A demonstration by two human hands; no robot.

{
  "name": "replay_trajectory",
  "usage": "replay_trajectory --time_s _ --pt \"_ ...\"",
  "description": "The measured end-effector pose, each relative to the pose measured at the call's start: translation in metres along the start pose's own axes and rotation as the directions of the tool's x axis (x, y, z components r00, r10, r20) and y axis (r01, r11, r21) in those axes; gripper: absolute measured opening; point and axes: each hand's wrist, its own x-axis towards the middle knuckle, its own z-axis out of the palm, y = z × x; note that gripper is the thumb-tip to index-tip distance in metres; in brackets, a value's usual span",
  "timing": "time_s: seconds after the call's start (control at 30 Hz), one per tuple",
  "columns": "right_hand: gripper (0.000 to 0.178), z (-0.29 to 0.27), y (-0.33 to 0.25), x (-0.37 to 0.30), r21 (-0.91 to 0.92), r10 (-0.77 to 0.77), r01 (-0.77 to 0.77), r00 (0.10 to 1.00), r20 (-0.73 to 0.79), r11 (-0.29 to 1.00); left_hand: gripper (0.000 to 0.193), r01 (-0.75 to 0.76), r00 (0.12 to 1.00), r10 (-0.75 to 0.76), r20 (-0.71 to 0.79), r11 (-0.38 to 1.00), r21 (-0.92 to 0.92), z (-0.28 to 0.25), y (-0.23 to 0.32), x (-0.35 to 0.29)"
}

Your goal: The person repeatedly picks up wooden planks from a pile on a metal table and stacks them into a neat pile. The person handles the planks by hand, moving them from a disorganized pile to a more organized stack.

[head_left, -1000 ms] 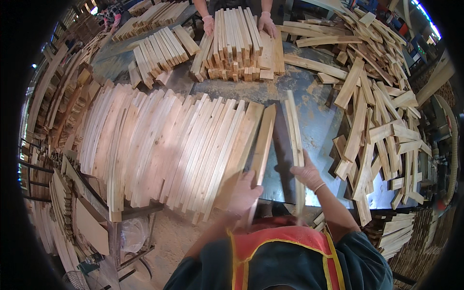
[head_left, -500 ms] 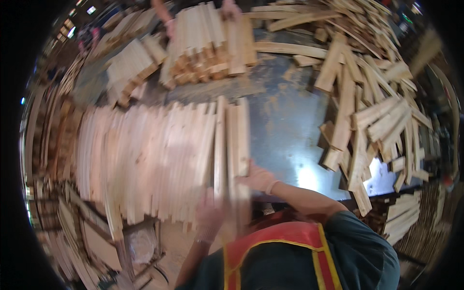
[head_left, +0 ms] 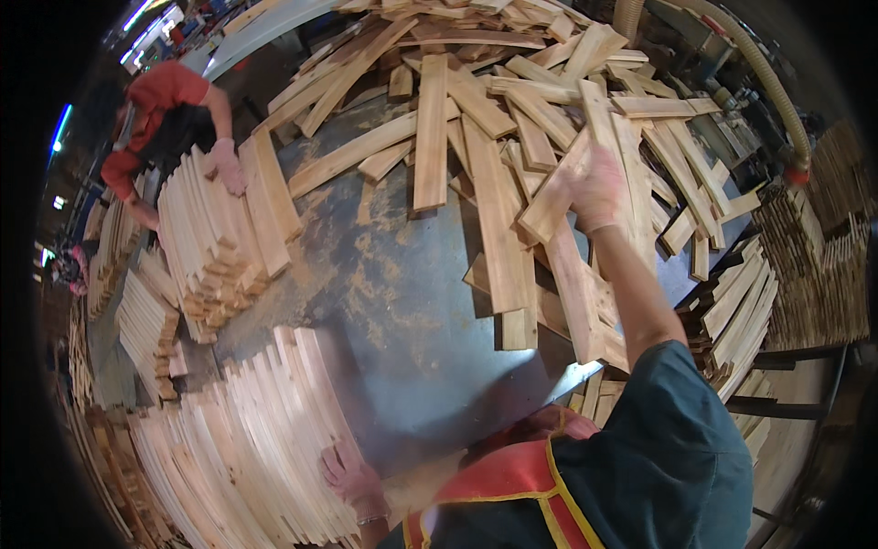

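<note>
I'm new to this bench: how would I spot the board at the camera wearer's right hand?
Start from the grey table, then go to the loose heap of boards on its right side. In the heap, find the wearer's right hand; the board juts from under it toward the picture's lower left. Unlike its neighbours, it has a hand on it.

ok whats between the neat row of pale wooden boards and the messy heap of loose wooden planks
In the head view, a smooth grey tabletop strewn with tan sawdust lies between the row and the heap.
</note>
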Motion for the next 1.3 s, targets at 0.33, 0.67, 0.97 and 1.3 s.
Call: replay_trajectory --time_s 0.33,0.67,0.97,1.3 --pt "0.075 -0.119 0.212 -0.036 -0.185 0.653 -0.754 0.386 0.652 0.631 0.062 -0.163 0.918 0.201 -0.342 0.977 0.137 0.049 -0.031 -0.004" --pt "0.055 -0.118 0.169 -0.021 -0.062 0.554 -0.619 0.648 0.523 0.783 0.065 -0.031 0.998 0.031 0.060 1.000 -0.004 0.030 -0.023 0.011" --pt "0.103 -0.044 0.058 -0.018 -0.431 0.483 -0.282 0.731 0.482 0.857 0.077 -0.063 0.986 0.063 -0.153 0.998 0.007 0.011 -0.014 -0.007" --pt "0.116 -0.107 -0.087 -0.195 0.396 0.302 -0.746 0.607 0.736 0.535 0.074 -0.132 0.979 0.101 -0.176 0.976 -0.173 -0.025 -0.006 -0.013"
